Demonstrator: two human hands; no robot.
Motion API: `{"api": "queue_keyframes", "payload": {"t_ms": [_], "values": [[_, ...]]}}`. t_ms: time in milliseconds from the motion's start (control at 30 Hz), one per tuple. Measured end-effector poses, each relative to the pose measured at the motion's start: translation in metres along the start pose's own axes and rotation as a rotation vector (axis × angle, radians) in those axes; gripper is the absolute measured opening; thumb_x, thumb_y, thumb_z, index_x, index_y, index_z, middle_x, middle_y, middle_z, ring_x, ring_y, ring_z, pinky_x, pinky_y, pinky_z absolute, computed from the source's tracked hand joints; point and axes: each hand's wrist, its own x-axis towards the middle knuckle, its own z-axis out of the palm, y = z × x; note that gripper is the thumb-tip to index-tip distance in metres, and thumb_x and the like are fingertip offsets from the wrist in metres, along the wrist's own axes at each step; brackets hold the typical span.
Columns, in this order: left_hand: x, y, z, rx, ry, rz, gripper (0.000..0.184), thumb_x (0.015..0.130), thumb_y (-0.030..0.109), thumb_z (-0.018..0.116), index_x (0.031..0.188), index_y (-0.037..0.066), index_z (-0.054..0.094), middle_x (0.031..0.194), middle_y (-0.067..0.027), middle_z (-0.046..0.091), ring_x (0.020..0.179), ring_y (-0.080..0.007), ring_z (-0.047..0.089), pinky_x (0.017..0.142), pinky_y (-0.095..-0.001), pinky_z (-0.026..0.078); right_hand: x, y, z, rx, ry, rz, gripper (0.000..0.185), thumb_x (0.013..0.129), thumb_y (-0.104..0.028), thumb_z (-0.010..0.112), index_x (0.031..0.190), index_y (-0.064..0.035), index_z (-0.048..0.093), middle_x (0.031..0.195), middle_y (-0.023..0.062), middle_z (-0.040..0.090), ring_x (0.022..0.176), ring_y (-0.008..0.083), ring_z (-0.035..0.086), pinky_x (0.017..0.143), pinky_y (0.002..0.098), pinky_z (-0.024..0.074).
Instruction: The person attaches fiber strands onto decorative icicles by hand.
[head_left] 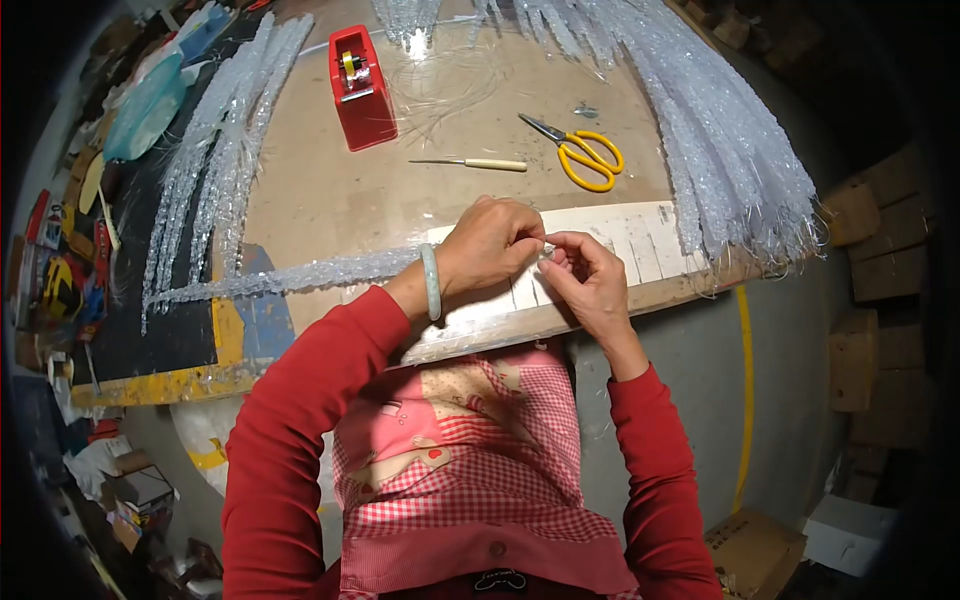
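Observation:
My left hand (492,240) is closed in a pinch over the white marked board (637,240) at the table's front edge. A long strand of clear beads (330,270) runs from the left side of the table to beneath this hand. My right hand (590,275) also pinches, its thumb and forefinger close against the left fingertips. Between the two hands there is a small pale end, probably of the strand, too small to make out fully. Beyond them lie an awl with a pale handle (495,165) and yellow-handled scissors (590,160).
A red tape dispenser (365,100) stands farther back, beside loose clear thread (440,90). Bundles of clear bead strands lie at the right (725,130) and left (215,140). Cardboard boxes (755,550) sit on the floor at right, past a yellow floor line (746,400).

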Motion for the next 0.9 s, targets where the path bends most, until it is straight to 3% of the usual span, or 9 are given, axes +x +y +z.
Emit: {"api": "queue_keyframes", "payload": {"t_ms": [133, 367, 667, 733, 900], "values": [[0.0, -0.002, 0.002, 0.027, 0.015, 0.027, 0.014, 0.079, 0.013, 0.068, 0.08, -0.001, 0.066, 0.075, -0.0174, 0.065, 0.069, -0.0334, 0.064, 0.064, -0.0401, 0.049, 0.002, -0.006, 0.004, -0.056, 0.013, -0.027, 0.022, 0.086, -0.004, 0.073, 0.107, 0.0003, 0.067, 0.084, -0.0024, 0.063, 0.074, 0.0036, 0.056, 0.069, 0.0186, 0.0486], [-0.001, 0.0, 0.0, 0.027, 0.013, 0.011, 0.015, 0.079, 0.014, 0.07, 0.081, -0.001, 0.067, 0.075, -0.0166, 0.065, 0.071, -0.0334, 0.063, 0.066, -0.0401, 0.049, 0.007, -0.004, 0.004, 0.077, 0.043, 0.142, 0.012, 0.084, -0.005, 0.073, 0.092, 0.0006, 0.066, 0.079, 0.0013, 0.066, 0.072, 0.0051, 0.059, 0.066, 0.0207, 0.0494], [0.0, 0.002, 0.001, 0.05, -0.005, 0.059, 0.012, 0.079, 0.013, 0.068, 0.078, 0.001, 0.065, 0.074, -0.016, 0.064, 0.072, -0.0348, 0.062, 0.068, -0.0421, 0.048, 0.013, 0.006, -0.004, 0.09, -0.015, 0.025, 0.008, 0.08, 0.002, 0.067, 0.079, -0.0008, 0.059, 0.076, 0.0009, 0.063, 0.068, 0.0054, 0.056, 0.062, 0.0216, 0.0473], [0.001, 0.0, 0.002, 0.094, 0.02, 0.142, 0.011, 0.079, 0.012, 0.067, 0.078, 0.001, 0.064, 0.073, -0.0162, 0.064, 0.071, -0.0358, 0.062, 0.068, -0.043, 0.048, 0.015, 0.012, -0.011, 0.083, -0.118, 0.007, 0.012, 0.081, 0.005, 0.068, 0.081, -0.0012, 0.058, 0.086, 0.0021, 0.062, 0.078, 0.0053, 0.056, 0.069, 0.0204, 0.0473], [0.002, 0.002, 0.001, 0.094, -0.021, 0.125, 0.012, 0.079, 0.011, 0.066, 0.078, 0.0, 0.064, 0.074, -0.0166, 0.064, 0.071, -0.0352, 0.062, 0.066, -0.0425, 0.048, 0.019, 0.012, -0.025, 0.004, -0.173, -0.081, 0.013, 0.08, 0.006, 0.067, 0.078, -0.0005, 0.056, 0.088, 0.005, 0.063, 0.079, 0.0083, 0.058, 0.071, 0.0229, 0.0488]]}}
